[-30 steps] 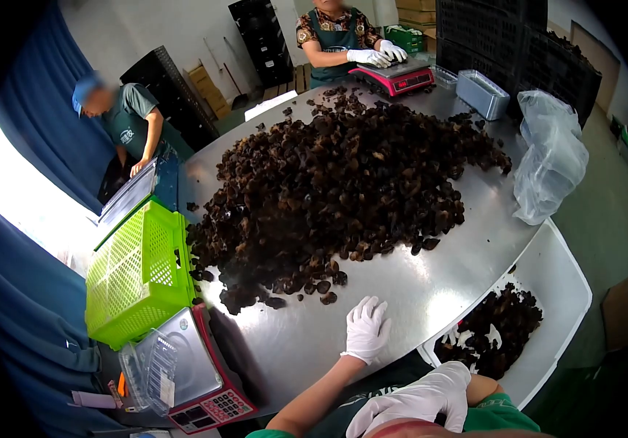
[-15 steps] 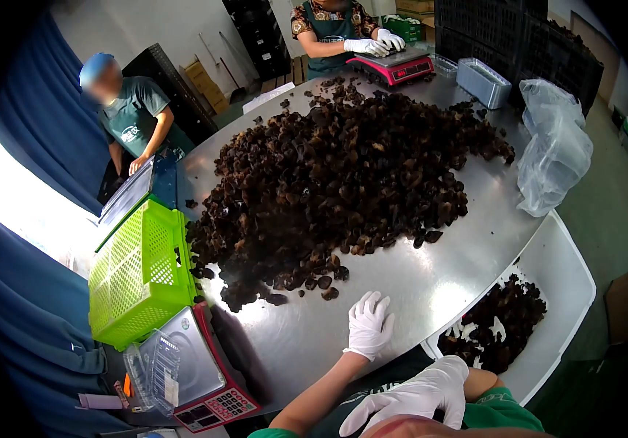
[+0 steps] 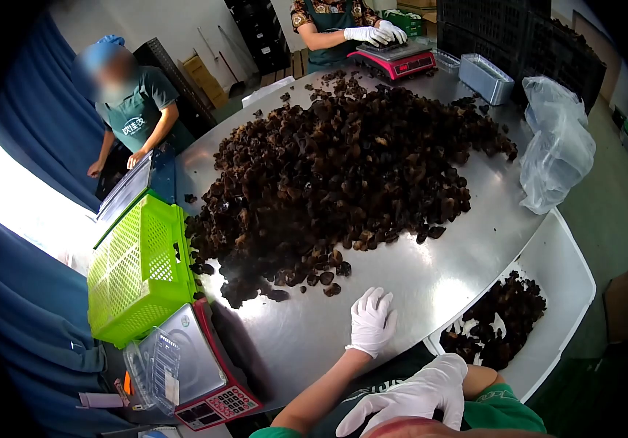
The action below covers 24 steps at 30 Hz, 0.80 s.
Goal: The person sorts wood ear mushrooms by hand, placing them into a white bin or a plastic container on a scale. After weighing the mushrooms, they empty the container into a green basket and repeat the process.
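My left hand (image 3: 372, 322), in a white glove, rests on the bare metal near the front edge of the table (image 3: 299, 339). Its fingers are stretched out and it holds nothing. Close to my body at the bottom is my right hand (image 3: 416, 398), also gloved, with the fingers spread and nothing visible in it. A large heap of dark brown, curled pieces (image 3: 328, 175) covers the middle of the table, beyond my left hand.
Green basket (image 3: 135, 274) and red scale (image 3: 215, 398) with clear plastic trays at left. White bin (image 3: 573, 292) with dark pieces at right, below a plastic bag (image 3: 556, 146). One person (image 3: 135, 120) stands at left; another's gloved hands (image 3: 380, 34) are over a far scale (image 3: 401, 66).
The person at left has come closer to the table and stands more upright. The far person's hands have shifted over the scale. My hands have hardly moved.
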Each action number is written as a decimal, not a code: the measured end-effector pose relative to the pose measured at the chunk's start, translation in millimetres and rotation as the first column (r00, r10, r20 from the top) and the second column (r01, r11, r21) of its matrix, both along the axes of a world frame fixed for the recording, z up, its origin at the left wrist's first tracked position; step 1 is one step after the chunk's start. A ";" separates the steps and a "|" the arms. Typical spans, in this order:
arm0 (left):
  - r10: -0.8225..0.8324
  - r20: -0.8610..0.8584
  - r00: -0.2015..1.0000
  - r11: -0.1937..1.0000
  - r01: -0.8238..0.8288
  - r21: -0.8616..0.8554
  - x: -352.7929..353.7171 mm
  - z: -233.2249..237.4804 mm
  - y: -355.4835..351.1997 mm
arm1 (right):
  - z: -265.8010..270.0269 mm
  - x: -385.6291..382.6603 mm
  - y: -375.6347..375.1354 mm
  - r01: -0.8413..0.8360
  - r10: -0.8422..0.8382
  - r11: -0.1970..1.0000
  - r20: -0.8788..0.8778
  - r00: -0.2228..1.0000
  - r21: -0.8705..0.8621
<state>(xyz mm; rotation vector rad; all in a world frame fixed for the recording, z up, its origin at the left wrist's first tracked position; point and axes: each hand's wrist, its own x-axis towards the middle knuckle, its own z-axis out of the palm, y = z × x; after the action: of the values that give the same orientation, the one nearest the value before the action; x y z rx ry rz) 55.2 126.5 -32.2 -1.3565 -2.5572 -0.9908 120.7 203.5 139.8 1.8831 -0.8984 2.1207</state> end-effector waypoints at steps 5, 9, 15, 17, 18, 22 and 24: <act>0.003 0.003 1.000 1.000 -0.003 -0.007 0.5 -0.2 -0.4 | -2.1 0.8 -4.3 -0.012 0.012 1.000 0.006 1.000 0.001; 0.007 -0.007 1.000 1.000 -0.008 -0.010 0.5 -3.1 -0.5 | -1.9 1.0 -7.1 -0.017 0.017 1.000 0.007 1.000 0.009; 0.005 0.001 1.000 1.000 -0.005 -0.017 0.6 -2.2 -0.7 | -0.8 3.1 -11.2 -0.034 0.034 0.999 0.000 0.999 0.016; 0.000 0.010 1.000 1.000 0.000 -0.021 0.4 -3.8 -1.1 | 0.0 4.2 -12.1 -0.036 0.036 0.999 0.006 0.999 0.018; -0.002 0.015 1.000 1.000 0.002 -0.021 -0.1 -4.5 -0.6 | 0.1 4.6 -11.7 -0.037 0.037 0.999 0.007 0.999 0.023; -0.007 0.015 1.000 1.000 0.007 -0.016 0.0 -4.8 -0.7 | 1.9 5.0 -12.8 -0.058 0.057 0.998 0.010 0.998 0.032; -0.007 0.003 1.000 1.000 0.007 -0.006 -0.3 -6.6 -0.8 | 2.4 5.3 -12.6 -0.067 0.067 0.997 0.006 0.998 0.039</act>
<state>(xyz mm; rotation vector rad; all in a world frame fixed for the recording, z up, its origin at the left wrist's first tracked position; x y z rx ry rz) 54.9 125.7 -38.8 -1.3674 -2.5618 -0.9878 126.0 190.9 142.1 1.9538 -0.8961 2.1619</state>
